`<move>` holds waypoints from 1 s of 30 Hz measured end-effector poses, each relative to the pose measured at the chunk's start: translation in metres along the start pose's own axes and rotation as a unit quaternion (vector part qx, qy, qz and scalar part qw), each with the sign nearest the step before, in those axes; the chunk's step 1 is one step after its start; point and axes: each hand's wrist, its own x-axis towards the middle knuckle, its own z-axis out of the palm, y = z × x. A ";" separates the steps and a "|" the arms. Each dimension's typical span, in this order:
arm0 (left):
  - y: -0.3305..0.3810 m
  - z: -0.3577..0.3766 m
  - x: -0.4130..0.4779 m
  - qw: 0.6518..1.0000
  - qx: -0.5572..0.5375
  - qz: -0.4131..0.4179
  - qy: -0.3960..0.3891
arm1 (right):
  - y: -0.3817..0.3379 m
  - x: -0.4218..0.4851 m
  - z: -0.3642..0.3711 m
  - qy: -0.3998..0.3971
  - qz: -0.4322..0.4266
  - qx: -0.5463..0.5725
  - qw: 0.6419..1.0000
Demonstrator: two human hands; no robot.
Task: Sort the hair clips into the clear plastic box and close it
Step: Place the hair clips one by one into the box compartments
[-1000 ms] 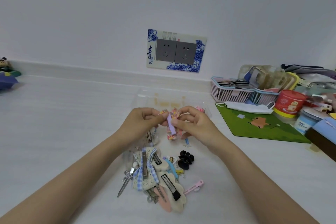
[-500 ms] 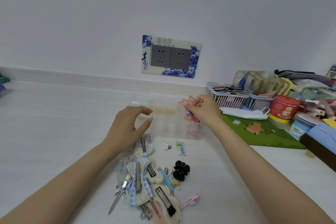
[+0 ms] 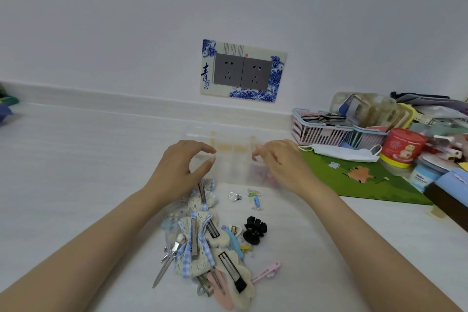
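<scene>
A clear plastic box (image 3: pixel 234 159) stands open on the white counter, just beyond my hands. Pink and red clips (image 3: pixel 262 175) show dimly through its right end. My left hand (image 3: pixel 181 168) hovers at the box's left front, fingers curved and apart, holding nothing. My right hand (image 3: pixel 281 162) hangs over the box's right end, fingers spread and empty. A heap of hair clips (image 3: pixel 202 243) lies in front: lace bows with blue gingham ribbon, flat metal clips, a pink clip (image 3: pixel 267 271). A black claw clip (image 3: pixel 254 229) and small clips (image 3: pixel 255 201) lie beside it.
A green mat (image 3: pixel 354 180) lies right of the box with a white face mask (image 3: pixel 339 153) on it. Behind it stand pink baskets (image 3: pixel 319 132), a red tin (image 3: pixel 401 147) and other clutter. A wall socket (image 3: pixel 243 71) is above the box.
My right hand carried the pink floral clip from between both hands over to the box's right end and let it go. My left hand opened and stayed near the box's left.
</scene>
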 end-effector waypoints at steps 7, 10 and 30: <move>0.013 -0.042 -0.004 0.994 -0.022 -0.047 -0.095 | -0.037 -0.022 0.003 0.053 -0.067 0.126 0.988; 0.015 -0.041 -0.008 0.975 0.061 -0.086 -0.196 | -0.046 -0.029 0.017 -0.049 -0.036 0.200 0.978; 0.017 -0.031 -0.008 0.966 -0.146 -0.083 -0.197 | -0.042 -0.030 0.022 -0.085 -0.032 0.306 0.948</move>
